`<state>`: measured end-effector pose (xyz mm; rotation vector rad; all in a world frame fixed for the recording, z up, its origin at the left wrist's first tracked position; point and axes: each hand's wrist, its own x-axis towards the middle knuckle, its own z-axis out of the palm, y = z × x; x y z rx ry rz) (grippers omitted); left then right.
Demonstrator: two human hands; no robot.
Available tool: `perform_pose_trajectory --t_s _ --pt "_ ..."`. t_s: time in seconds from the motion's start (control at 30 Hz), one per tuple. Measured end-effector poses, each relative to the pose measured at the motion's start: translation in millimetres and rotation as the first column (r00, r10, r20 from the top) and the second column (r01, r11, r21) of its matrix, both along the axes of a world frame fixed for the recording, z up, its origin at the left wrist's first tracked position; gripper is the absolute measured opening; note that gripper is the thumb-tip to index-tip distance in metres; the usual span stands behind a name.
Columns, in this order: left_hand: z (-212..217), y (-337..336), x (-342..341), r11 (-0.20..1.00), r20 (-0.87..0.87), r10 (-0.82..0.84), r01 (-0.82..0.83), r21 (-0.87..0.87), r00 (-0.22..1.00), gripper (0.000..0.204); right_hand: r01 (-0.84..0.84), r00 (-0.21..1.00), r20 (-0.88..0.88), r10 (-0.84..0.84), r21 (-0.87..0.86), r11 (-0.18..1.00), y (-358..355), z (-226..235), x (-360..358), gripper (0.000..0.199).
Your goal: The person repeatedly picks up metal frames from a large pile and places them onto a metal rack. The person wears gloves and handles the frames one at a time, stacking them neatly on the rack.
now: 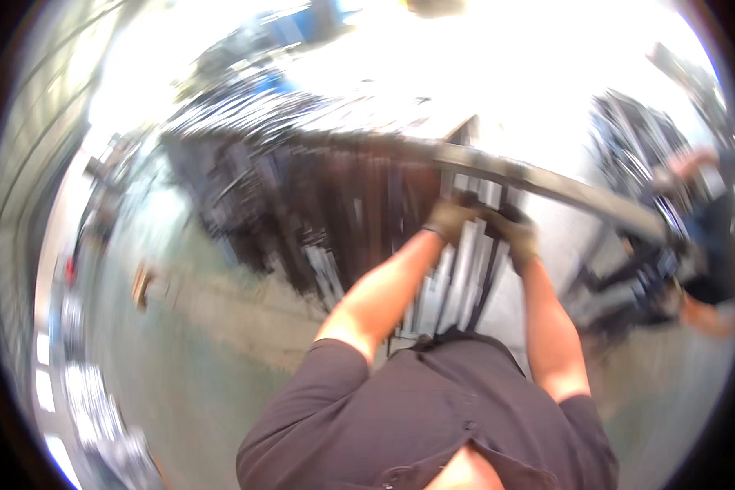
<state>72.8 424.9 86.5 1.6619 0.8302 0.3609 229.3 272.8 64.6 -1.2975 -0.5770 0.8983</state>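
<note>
Both my hands wear tan gloves with dark finger parts, and motion smears them. My left hand (453, 220) and my right hand (514, 233) are held out in front of me, close together, with fingers curled in toward each other. What lies between the fingers is too blurred to name. Long, thin dark and silvery strips (461, 282) run below my hands toward my waist; whether the hands touch them cannot be made out. Just beyond the hands passes a long greyish beam (555, 181), slanting down to the right.
A large dark rack or bench (302, 180) piled with shiny metal pieces stands ahead and left. At right, another person's arm (690, 163) shows beside more metal strips (637, 135). A small brown object (142, 286) lies on the greenish floor (196, 367) at left.
</note>
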Motion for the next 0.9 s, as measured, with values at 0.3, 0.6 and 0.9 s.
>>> perform_pose_trajectory --t_s 0.3,0.6,0.9 --pt "44.3 6.2 -151.5 0.644 0.065 0.454 -0.377 0.665 0.889 0.037 -0.003 0.998 0.069 0.004 -0.01 1.0 -11.3 -60.9 47.8 0.041" --pt "289.3 3.1 -563.6 0.137 -0.135 0.972 -0.003 0.991 -0.195 0.043 -0.035 0.999 -0.006 0.035 -0.012 0.999 3.2 -51.7 15.8 0.053" --pt "413.7 -198.3 -701.1 0.195 -0.25 0.67 -0.159 0.968 -0.699 0.03 -0.049 0.999 -0.01 0.049 -0.014 0.999 -3.7 -58.0 20.4 0.047"
